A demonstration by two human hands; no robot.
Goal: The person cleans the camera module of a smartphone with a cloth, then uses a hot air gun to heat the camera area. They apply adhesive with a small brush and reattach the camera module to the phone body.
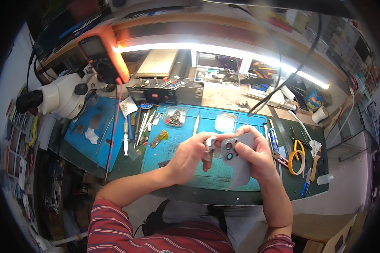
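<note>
My right hand (256,152) grips a grey smartphone (238,168) above the blue work mat (185,166). The phone's back faces up, with its camera lenses toward the top left corner. The thumb lies across the back beside the lenses, and the other fingers curl round the far edge. Just left of the phone, my left hand (190,154) is closed on a crumpled whitish piece (210,144), which looks like tissue or cloth. It is held close to the phone's camera edge; I cannot tell whether the two touch.
Beyond the hands sit a clear tub of small parts (175,117) and a white container (226,122). A microscope (57,98) and an orange multimeter (102,55) stand at the left. Pliers (299,145), a yellow tape roll (297,163) and a blue knife (305,185) lie at the right.
</note>
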